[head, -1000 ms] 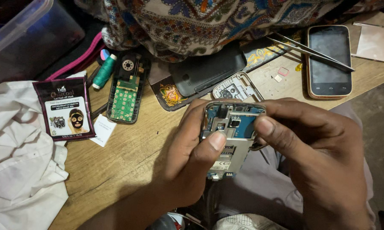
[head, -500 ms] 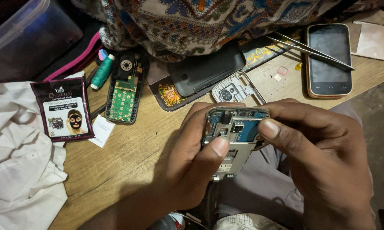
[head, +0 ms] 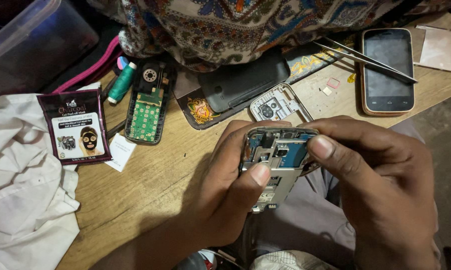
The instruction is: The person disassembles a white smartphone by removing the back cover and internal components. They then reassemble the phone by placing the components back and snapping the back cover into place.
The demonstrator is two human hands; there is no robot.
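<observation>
Two bare hands hold an opened phone body just off the near edge of a worn wooden table, above the person's lap. Left hand: fingers curled behind the body, thumb pressed flat on its exposed face. Right hand: closed on the body's upper right corner, thumb tip on the blue circuit board. Phone body: a thin rectangular metal frame, dull silver, carrying a blue board with small dark components. Its long axis runs nearly away from the person, the top end tilted slightly right toward the table and the lower end toward the lap; the open side faces up.

On the table behind: a second stripped handset showing a green dotted board, a matte black back cover, a pale plastic inner frame, slim steel tweezers lying across an intact glossy touchscreen phone, a green thread spool and a dark glossy sachet on crumpled white cloth.
</observation>
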